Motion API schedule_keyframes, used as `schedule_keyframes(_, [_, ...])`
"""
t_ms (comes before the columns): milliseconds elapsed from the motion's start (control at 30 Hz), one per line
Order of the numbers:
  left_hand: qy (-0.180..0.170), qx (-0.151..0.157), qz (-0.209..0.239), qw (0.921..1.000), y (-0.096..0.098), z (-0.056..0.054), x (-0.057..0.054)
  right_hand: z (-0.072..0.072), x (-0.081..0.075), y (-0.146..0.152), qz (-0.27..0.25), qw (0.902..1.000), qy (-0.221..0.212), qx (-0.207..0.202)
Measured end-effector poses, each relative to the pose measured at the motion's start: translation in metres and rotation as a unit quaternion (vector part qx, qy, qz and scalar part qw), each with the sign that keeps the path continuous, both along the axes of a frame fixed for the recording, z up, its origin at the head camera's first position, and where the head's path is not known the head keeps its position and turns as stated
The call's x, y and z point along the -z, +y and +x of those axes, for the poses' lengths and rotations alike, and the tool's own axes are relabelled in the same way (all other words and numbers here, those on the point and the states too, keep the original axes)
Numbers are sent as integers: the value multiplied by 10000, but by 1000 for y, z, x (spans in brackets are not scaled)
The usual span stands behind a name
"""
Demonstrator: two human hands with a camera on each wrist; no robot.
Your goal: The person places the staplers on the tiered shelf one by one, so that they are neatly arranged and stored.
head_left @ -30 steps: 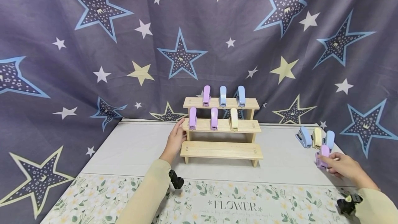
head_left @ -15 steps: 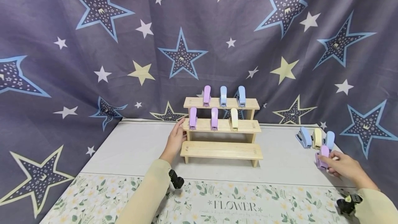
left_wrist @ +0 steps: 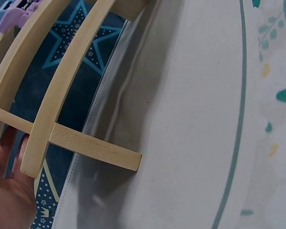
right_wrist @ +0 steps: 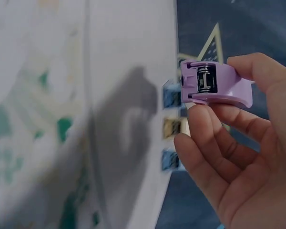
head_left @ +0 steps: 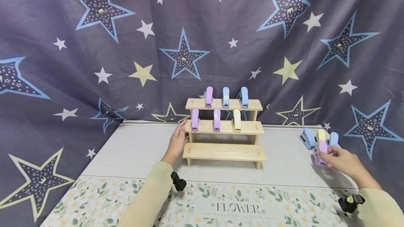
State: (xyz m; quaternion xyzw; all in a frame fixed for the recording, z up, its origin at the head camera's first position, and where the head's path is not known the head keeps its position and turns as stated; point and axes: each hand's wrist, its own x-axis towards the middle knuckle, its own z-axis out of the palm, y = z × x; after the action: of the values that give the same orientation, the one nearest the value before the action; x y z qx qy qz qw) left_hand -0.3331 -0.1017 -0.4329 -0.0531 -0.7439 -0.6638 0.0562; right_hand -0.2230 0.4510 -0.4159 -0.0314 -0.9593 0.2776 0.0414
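My right hand (head_left: pixel 342 162) pinches a purple stapler (head_left: pixel 321 152) between thumb and fingers above the table. In the right wrist view, the held purple stapler (right_wrist: pixel 217 83) shows its dark metal spring part. My left hand (head_left: pixel 177 142) grips the left end of the three-tier wooden stand (head_left: pixel 224 151) at the middle board; the left wrist view shows its fingers (left_wrist: pixel 21 152) partly hidden behind the wood. Behind the held stapler are a blue stapler (head_left: pixel 307 138), a partly covered yellow stapler (head_left: pixel 321 134) and another blue stapler (head_left: pixel 333 138).
Purple and blue staplers (head_left: pixel 225 97) stand on the top board. Two purple staplers (head_left: pixel 216 120) and a yellow one (head_left: pixel 237 120) stand on the middle board. The bottom board (head_left: pixel 224 151) is bare wood. A star-patterned curtain (head_left: pixel 142 97) hangs behind the white table (head_left: pixel 139 146).
My right hand has raised the purple stapler and moved it slightly left, so it now overlaps the yellow stapler in the head view. The left hand stays at the stand.
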Motion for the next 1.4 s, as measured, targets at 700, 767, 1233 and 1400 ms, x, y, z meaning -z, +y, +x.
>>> schedule_keyframes(700, [-72, -48, -68, 9999, -1, -2, 2, -23, -61, -100, -42, 9898, 1258, -661])
schedule_keyframes(767, [-83, -81, -78, 9999, -1, -2, 2, -26, -64, -110, -124, 9905, 1186, -679])
schedule_keyframes(1233, [-58, -116, -119, 9998, -1, -1, 0, -62, -64, -161, -481, 9845, 1372, -980])
schedule_keyframes(1400, [-40, -95, -58, 9999, 0, 0, 1, -74, -61, -174, -529, 9838, 1343, -1062])
